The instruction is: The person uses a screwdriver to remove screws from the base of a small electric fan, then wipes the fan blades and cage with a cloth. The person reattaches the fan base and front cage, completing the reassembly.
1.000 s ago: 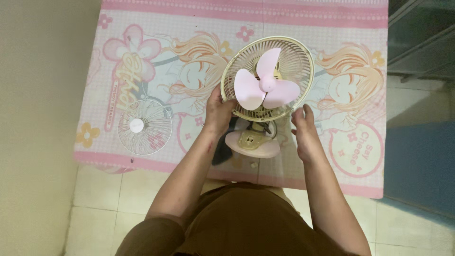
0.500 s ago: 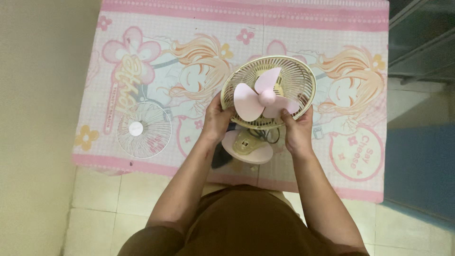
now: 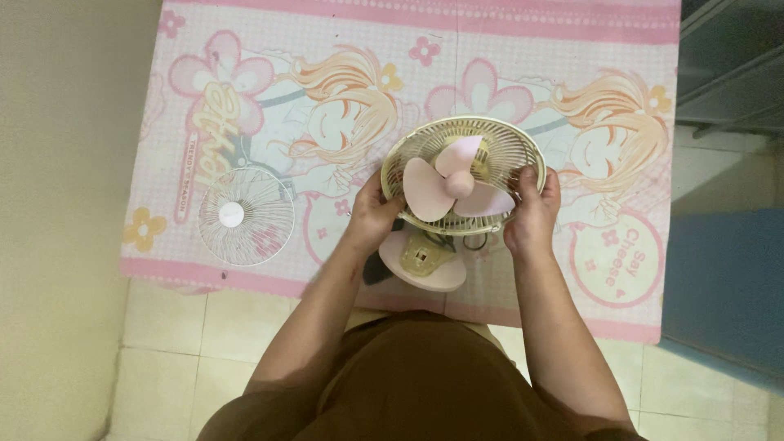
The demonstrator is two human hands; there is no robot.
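Bare forearms, no sleeves in view; brown garment below.

The fan [image 3: 462, 175] gripped between the left hand [image 3: 371, 214] and right hand [image 3: 531, 214] looks like plastic throughout: smooth, faintly glossy pink blades [image 3: 457, 184] inside a cream ribbed cage [image 3: 506, 147] of thin matt bars. Just below the grip, its base [image 3: 425, 261] is smooth pink plastic with a cream panel. Well to the left of the grip lies a loose grille [image 3: 245, 216] of fine pale wire or plastic; which one is unclear. Under everything is a mat [image 3: 572, 65], smooth and slightly shiny like printed vinyl. The floor [image 3: 163, 367] nearer the person is glazed tile.
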